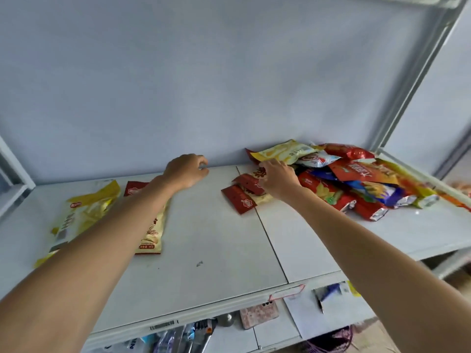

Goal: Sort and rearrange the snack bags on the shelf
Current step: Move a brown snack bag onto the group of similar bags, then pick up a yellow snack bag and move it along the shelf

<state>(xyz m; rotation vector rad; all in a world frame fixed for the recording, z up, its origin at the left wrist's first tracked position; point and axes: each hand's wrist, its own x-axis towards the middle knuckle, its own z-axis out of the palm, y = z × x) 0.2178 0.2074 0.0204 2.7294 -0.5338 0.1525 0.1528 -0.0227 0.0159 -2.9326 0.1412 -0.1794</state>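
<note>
A jumbled pile of snack bags (356, 182) in red, yellow, blue and orange lies at the back right of the white shelf (216, 238). My right hand (277, 178) reaches into the pile's left edge, its fingers pinched on a yellow bag (283, 152) that lies on top. Below that hand lie dark red bags (240, 200). On the left of the shelf lie a yellow bag (84, 212) and a red and cream bag (153, 233), partly hidden by my left forearm. My left hand (187, 170) hovers near the back wall, fingers curled, holding nothing.
A metal upright (418, 80) frames the shelf on the right. A seam (262, 222) splits the shelf boards. Below the front edge lies a lower shelf with paper (331, 312), a pen (328, 293), a pinkish block (258, 314) and several wrapped items (178, 337).
</note>
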